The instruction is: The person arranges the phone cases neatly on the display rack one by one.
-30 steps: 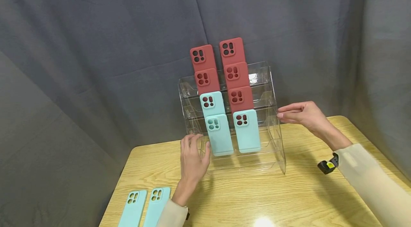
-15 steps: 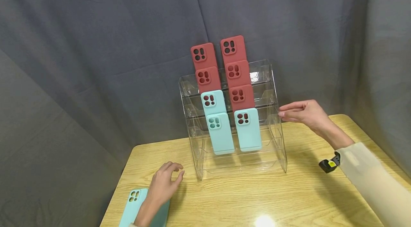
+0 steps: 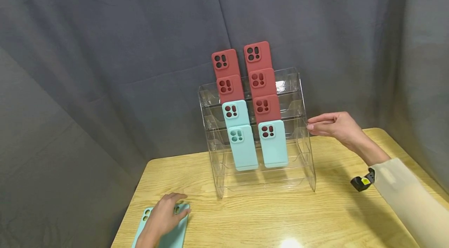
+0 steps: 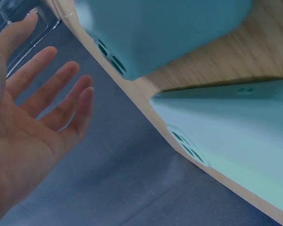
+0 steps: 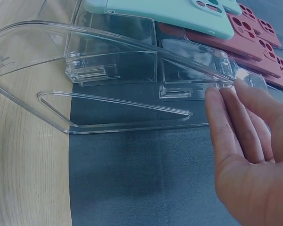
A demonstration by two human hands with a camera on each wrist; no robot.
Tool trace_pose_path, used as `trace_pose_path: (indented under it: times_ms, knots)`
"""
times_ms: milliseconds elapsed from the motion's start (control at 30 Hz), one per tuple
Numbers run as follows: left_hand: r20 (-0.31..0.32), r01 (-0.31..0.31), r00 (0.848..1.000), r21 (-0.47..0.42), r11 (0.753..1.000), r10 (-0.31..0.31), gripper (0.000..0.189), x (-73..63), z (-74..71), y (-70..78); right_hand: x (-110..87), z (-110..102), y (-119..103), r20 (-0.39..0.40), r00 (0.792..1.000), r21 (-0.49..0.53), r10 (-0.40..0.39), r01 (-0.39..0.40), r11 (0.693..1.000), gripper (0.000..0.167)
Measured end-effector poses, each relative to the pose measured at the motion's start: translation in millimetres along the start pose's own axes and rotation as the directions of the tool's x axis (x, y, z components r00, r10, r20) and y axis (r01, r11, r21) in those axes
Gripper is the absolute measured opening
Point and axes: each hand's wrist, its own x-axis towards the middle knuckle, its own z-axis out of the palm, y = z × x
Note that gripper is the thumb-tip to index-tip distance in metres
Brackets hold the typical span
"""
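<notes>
Two mint-green phone cases, a right one (image 3: 175, 236) and a left one (image 4: 240, 127), lie side by side on the table at the lower left. Over them hovers my left hand (image 3: 162, 217), fingers spread and holding nothing; it partly covers both in the head view. My right hand (image 3: 338, 128) pinches the right side edge of a clear acrylic tiered rack (image 5: 127, 42) between thumb and fingers. Upright in two columns on the rack stand several red phone cases (image 3: 261, 80) in the upper tiers, and mint-green ones, including a front right case (image 3: 275, 150), lower down.
A wooden table (image 3: 252, 217) carries the rack, which stands towards its back. Grey curtain (image 3: 140, 45) hangs close behind and along both sides. The rack's lowest front tier (image 3: 266, 185) has no case in it.
My left hand has moved from the rack's left side down and left to above the two mint-green cases on the table. My right hand stays at the rack's edge.
</notes>
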Motion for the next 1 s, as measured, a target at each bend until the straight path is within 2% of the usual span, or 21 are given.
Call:
trace_pose_path:
  times_ms: [200,267,600,1000]
  knots:
    - [0.101,0.051,0.994,-0.016,0.999,-0.049,0.048,-0.1,1.1,-8.2,-0.4,-1.0,-0.7,0.001,1.0,-0.028,-0.005,0.005,1.0,0.059]
    - [0.117,0.058,0.992,-0.017,0.998,-0.056,0.05,-0.4,1.6,-9.6,-0.7,-1.7,-1.2,0.0,1.0,-0.042,-0.002,0.002,0.999,0.06]
    - [0.129,0.045,0.99,0.032,0.998,-0.049,0.052,-4.1,6.8,-17.6,0.0,-0.7,-0.7,-0.001,1.0,-0.039,0.002,-0.002,0.999,0.058]
    - [0.176,0.078,0.982,-0.025,0.997,-0.073,0.055,-3.7,6.9,-19.9,4.0,-1.2,0.5,0.035,0.999,0.067,0.033,-0.036,0.997,0.062]
